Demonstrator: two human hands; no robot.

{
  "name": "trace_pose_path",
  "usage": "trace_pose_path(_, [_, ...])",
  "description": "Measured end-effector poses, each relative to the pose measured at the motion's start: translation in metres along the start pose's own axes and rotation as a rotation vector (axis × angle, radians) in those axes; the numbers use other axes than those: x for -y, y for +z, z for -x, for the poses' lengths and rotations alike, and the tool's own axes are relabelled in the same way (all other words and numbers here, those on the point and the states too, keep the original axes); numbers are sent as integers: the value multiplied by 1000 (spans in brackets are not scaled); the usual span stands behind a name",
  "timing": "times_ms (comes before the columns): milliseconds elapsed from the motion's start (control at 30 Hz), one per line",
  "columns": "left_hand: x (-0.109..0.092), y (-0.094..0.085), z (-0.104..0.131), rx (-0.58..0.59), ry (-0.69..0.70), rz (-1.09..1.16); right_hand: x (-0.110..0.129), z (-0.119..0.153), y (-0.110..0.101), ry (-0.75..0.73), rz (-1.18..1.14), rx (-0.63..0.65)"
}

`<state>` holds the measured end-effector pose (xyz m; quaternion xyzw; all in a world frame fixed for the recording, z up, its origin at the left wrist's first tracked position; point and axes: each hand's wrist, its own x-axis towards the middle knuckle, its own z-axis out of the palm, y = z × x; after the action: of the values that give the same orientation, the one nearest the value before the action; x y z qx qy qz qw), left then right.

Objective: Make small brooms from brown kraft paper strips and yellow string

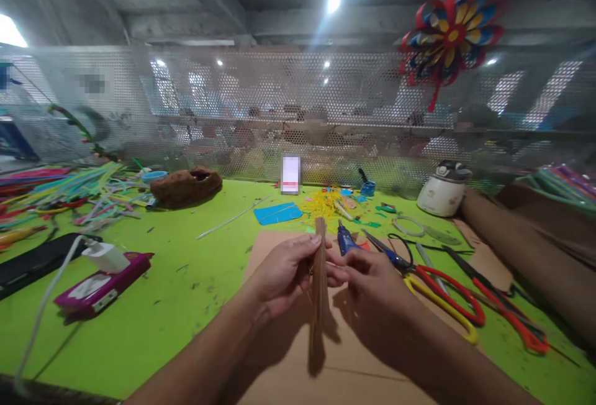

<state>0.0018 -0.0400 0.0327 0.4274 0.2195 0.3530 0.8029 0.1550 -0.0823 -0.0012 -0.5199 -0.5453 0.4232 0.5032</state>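
Note:
A long, narrow brown strip [319,281] stands nearly upright in front of me, seen almost edge-on. My left hand [288,268] grips it, with the thumb on the near side and the other fingers reaching behind it. Just to the strip's right, my right hand [372,271] has its thumb and fingers pinched together, close to the left fingertips. What lies in that pinch, if anything, is hidden. Beneath both hands is a tan cardboard sheet [279,380]. A blue glue gun [344,238] lies right behind my right hand.
Red-handled scissors [459,296] and yellow-handled scissors [447,315] lie at right, near a white jar [442,192]. At left are a magenta power strip [105,287] and a brown pouch-like thing [186,187]. Yellow shreds [326,203] and a lit phone [291,174] are behind.

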Motion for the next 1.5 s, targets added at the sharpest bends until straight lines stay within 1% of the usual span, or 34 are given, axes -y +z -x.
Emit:
trace_pose_path(67, [2,-3,-1,30,21,-57,1,-7,-12,-75,124,-53])
trace_pose_path(133, [4,-5,-1,77,25,-90,0,-11,-21,-198,292,-86])
trace_pose_path(200, [5,-5,-1,140,-10,-90,1,-12,-26,-305,421,-99])
trace_pose_path(233, [5,-4,0,171,-35,-80,1,-12,-28,-328,436,-99])
trace_pose_path(333, [7,1,0,223,-72,-31,0,-13,-27,-288,309,-77])
trace_pose_path(433, [10,6,1,218,-82,19,-4,-14,-18,-246,180,-34])
trace_pose_path(533, [13,7,0,183,-112,26,-10,-14,-4,-225,102,4])
trace_pose_path(600, [13,4,-2,133,-103,9,-15,-14,3,-216,66,28])
trace_pose_path(667, [11,0,-3,84,-68,-2,-18,-15,2,-217,97,-9])
trace_pose_path(767, [9,-6,-6,24,-6,6,-15,-14,-10,-233,225,-135])
trace_pose_path(833, [8,-9,-7,-3,16,15,-9,-9,-18,-294,283,-162])
trace_pose_path(867, [8,-10,-7,-12,22,19,-6,-6,-20,-370,318,-156])
trace_pose_path(967, [10,-12,-9,-19,29,16,2,5,-19,-601,373,-86])
trace_pose_path(1033, [11,-12,-10,-28,34,12,4,12,-15,-689,381,-49])
trace_pose_path(1167, [13,-12,-12,-71,39,19,8,20,-11,-773,455,-50])
trace_pose_path(1300, [13,-11,-13,-168,41,48,12,25,-9,-840,530,33])
trace_pose_path(1400, [14,-11,-14,-204,37,78,13,26,-5,-858,607,69])
trace_pose_path(1500, [15,-11,-15,-202,24,91,12,27,-3,-842,654,60])
